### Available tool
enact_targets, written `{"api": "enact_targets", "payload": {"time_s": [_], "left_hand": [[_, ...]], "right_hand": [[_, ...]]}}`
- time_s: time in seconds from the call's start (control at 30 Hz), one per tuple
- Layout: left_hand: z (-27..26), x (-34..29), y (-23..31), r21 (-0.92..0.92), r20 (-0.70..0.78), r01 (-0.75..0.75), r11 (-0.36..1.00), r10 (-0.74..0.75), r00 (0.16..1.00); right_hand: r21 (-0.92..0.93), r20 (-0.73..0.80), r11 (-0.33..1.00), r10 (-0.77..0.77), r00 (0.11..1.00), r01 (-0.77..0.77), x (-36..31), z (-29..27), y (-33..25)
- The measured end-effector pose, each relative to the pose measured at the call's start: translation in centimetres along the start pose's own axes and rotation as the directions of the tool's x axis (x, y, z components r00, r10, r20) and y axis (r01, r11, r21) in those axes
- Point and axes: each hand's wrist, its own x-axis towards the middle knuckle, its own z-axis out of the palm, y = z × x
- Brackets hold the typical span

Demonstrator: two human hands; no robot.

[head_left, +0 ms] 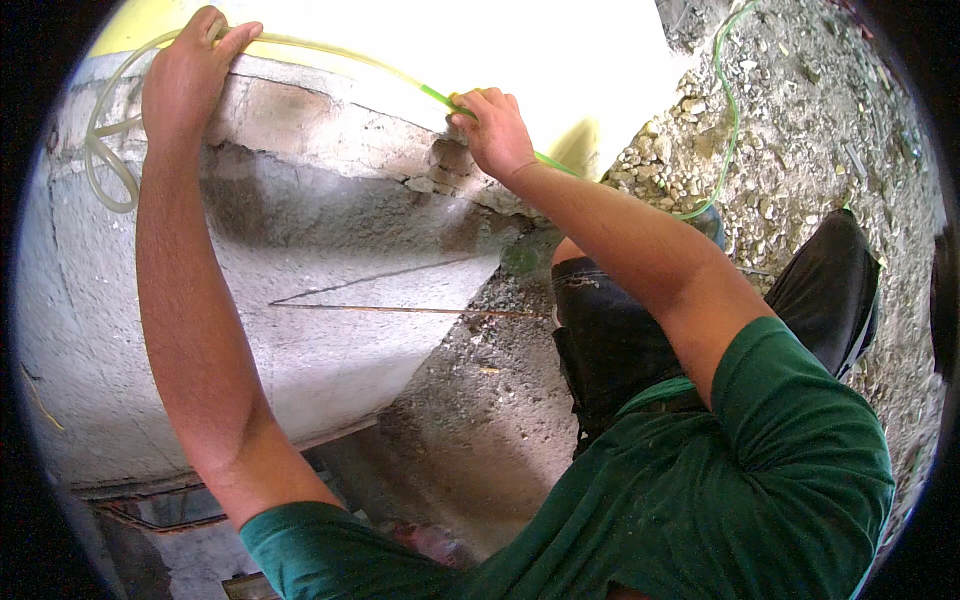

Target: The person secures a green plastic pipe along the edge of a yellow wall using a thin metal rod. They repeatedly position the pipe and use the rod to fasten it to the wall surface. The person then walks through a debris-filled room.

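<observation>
A thin clear, yellowish hose [345,53] runs along the top of a pale wall edge. My left hand [190,80], at the far left, is closed around it, with the thumb pointing right. Left of that hand the clear hose hangs in a loose loop [98,165] against the wall. Toward the right the line turns bright green [434,94]. There my right hand [493,132] pinches it between thumb and fingers. Beyond, the green line passes behind my right forearm. Both arms are stretched out away from my body.
The rough, cracked concrete wall [330,250] has a brightly lit top. A thin rusty rod [400,309] sticks out near my knee. Gravel [780,130] covers the ground at right, with more green hose [738,115] lying across it. My dark shoe [830,275] rests there.
</observation>
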Motion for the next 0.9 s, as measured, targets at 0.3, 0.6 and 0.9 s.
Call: {"api": "enact_targets", "payload": {"time_s": [0.3,0.6,0.9], "left_hand": [[0.0,-0.1,0.1,-0.034,0.025,0.019,0.999,-0.018,1.0],[0.8,0.0,-0.7,0.0,0.043,-0.035,0.999,0.035,0.998],[1.0,-0.2,-0.2,-0.02,0.039,-0.025,0.999,0.026,0.999]], "right_hand": [[-0.006,-0.071,1.0,0.003,0.997,-0.003,1.6,0.6,0.1],[-0.006,-0.017,1.0,0.011,1.0,-0.011,1.4,0.2,0.1],[-0.052,0.01,0.999,0.002,1.0,-0.002,1.2,0.2,0.6]]}}
